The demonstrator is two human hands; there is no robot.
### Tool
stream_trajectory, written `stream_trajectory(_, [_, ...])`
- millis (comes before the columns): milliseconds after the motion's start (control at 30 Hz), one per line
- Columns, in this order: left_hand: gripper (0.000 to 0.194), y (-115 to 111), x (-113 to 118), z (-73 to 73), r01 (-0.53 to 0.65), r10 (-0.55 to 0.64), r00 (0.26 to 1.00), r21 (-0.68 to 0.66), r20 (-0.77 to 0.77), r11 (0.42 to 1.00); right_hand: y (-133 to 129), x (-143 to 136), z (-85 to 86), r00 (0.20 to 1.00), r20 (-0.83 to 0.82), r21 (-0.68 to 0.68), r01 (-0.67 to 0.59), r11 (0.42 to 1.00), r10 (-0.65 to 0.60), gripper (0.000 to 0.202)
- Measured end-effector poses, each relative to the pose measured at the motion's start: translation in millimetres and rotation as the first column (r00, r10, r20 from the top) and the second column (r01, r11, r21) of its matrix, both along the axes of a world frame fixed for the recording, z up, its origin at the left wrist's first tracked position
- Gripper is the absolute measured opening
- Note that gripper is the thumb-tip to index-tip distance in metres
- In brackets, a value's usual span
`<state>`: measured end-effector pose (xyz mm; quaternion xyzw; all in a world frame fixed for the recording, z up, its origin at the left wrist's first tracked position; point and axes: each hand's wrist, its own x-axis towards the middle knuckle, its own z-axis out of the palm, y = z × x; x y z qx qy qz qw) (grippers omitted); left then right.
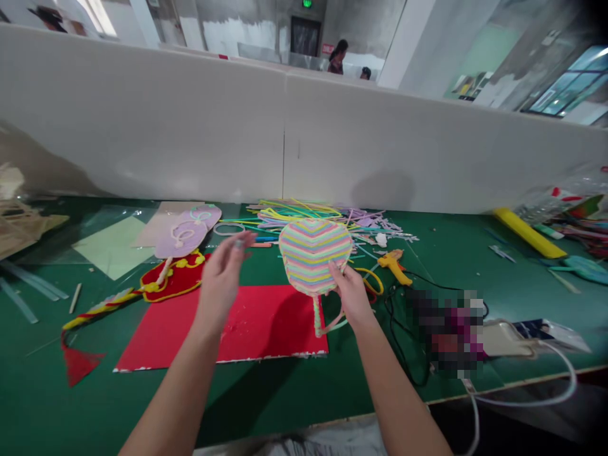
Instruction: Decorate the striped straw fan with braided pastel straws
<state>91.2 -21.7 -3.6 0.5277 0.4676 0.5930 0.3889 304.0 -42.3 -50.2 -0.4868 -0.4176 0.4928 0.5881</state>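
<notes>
My right hand (354, 294) grips the lower right edge of a hand fan (311, 253) with chevron stripes in pink, yellow, green and purple. The fan is held upright above the table, its striped handle (317, 316) pointing down. Pale ribbon-like loops hang beside the handle. My left hand (223, 272) is raised to the left of the fan, apart from it. Its thumb and fingers are pinched together; what they hold, if anything, is too small to make out. Under both hands lies a red sheet (266, 329) with pale, worn edges.
Behind the fan lies a pile of coloured fuzzy sticks (294, 209). A yellow glue gun (394, 266) with a black cable lies right. At left are a red fan (173, 278) with tassel and a purple fan (183, 239). A white partition (213, 126) borders the green table (38, 392).
</notes>
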Motion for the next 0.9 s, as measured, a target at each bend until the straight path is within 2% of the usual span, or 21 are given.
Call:
stream_trajectory(100, [0.032,-17,-13,29.0,-0.239,0.240,0.971,0.164,0.008,0.957,-3,-1,3.9,0.966,0.208,0.114,0.134,0.984,-0.156,0.031])
stream_trajectory(167, [0.033,-23,-16,36.5,-0.298,0.294,0.955,0.201,0.051,0.933,-6,-3,10.8,0.922,0.308,0.212,0.176,0.961,-0.236,0.029])
stream_trajectory(200, [0.032,-23,-15,35.5,-0.274,0.266,0.962,0.192,0.065,0.942,-8,-5,15.3,0.905,0.335,0.264,0.175,0.948,-0.261,0.027])
stream_trajectory(267, [0.030,-21,-10,24.6,-0.124,0.114,0.990,0.126,0.082,0.984,-10,-8,25.8,0.874,0.381,0.383,0.147,0.912,-0.301,0.024])
stream_trajectory(300, [0.031,-19,-5,15.7,0.001,-0.009,0.996,0.085,0.092,0.996,-11,-9,31.2,0.854,0.415,0.444,0.110,0.889,-0.313,0.021])
stream_trajectory(367, [0.038,-15,5,-6.0,0.182,-0.182,0.972,0.016,0.146,0.983,-13,-12,41.0,0.807,0.503,0.530,-0.004,0.848,-0.311,0.019])
stream_trajectory(467, [0.051,-13,21,-38.2,0.327,-0.304,0.929,-0.083,0.211,0.941,-16,-19,50.7,0.776,0.579,0.517,-0.111,0.849,-0.251,0.019])
stream_trajectory(567, [0.043,-19,32,-59.1,0.528,-0.476,0.845,-0.235,0.245,0.816,-19,-27,57.3,0.818,0.533,0.425,-0.040,0.904,-0.214,0.019])
stream_trajectory(633, [0.040,-24,36,-65.3,0.582,-0.524,0.812,-0.285,0.258,0.761,-18,-31,64.5,0.865,0.464,0.352,0.018,0.936,-0.191,0.023])
stream_trajectory(700, [0.038,-29,39,-66.6,0.603,-0.535,0.796,-0.290,0.282,0.743,-15,-34,74.5,0.914,0.372,0.286,0.051,0.957,-0.160,0.028])
stream_trajectory(800, [0.038,-32,42,-63.5,0.572,-0.503,0.817,-0.290,0.281,0.768,-9,-36,86.6,0.962,0.243,0.231,0.069,0.971,-0.126,0.029])
stream_trajectory(900, [0.033,-32,43,-59.8,0.478,-0.440,0.878,-0.317,0.189,0.819,-3,-35,83.2,0.973,0.188,0.203,0.093,0.975,-0.132,0.033])
